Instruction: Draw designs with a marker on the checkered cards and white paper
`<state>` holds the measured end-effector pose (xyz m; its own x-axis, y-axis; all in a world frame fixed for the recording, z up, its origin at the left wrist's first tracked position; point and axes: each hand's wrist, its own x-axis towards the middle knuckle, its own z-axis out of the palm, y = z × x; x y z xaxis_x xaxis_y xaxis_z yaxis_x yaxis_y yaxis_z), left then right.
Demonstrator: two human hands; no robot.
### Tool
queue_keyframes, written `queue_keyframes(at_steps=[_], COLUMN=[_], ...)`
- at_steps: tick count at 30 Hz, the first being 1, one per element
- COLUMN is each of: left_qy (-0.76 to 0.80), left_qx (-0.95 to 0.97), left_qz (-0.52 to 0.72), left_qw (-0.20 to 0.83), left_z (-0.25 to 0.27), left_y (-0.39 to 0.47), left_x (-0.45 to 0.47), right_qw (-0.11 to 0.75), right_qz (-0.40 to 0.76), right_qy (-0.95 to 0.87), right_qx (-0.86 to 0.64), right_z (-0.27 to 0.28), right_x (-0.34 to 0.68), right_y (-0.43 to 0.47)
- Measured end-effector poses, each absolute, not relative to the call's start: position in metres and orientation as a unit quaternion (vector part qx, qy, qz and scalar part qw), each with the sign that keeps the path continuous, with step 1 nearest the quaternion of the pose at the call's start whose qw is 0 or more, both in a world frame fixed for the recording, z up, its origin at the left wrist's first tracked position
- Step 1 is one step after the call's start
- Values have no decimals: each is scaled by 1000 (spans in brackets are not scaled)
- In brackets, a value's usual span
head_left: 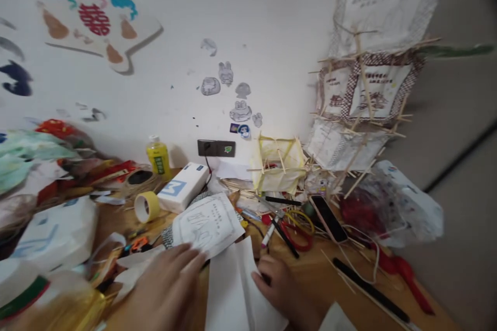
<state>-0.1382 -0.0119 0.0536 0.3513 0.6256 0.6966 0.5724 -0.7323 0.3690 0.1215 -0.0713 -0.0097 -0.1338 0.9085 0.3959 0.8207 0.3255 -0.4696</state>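
Note:
My left hand [166,284] is blurred, its fingers stretched forward, and their tips reach the lower edge of a drawn sheet of paper [205,225] with a pencil-like border and writing. Below that sheet lies a blank white paper [227,289] with a crease down its length. Along its right edge rests my right hand [277,279], with curled fingers and the thumb against the paper. Whatever those fingers may hold is too small to make out. Just beyond it lie a white marker with a pink band [267,237] and red-handled scissors [297,235].
A tiered stick-and-paper lantern [373,88] stands at the right, by a yellow stick frame [277,178]. Around the desk are a phone [329,219], yellow tape roll [146,207], tissue packs [184,186], yellow bottle [158,158], a black rod [368,289] and plastic bags [396,212].

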Motion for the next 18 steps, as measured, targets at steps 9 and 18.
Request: queue_keyframes(at_steps=[9,18], left_qy=[395,467], left_qx=[889,844], left_qz=[219,246], left_qw=[-80,91], left_z=[-35,-7], left_y=[51,31], left_x=[-103,-102], right_qw=[223,241], right_qz=[26,81], right_qy=[-794,-786], right_qx=[-565,-563], right_z=[-12,-19], right_x=[117,123], right_y=[-73,-77])
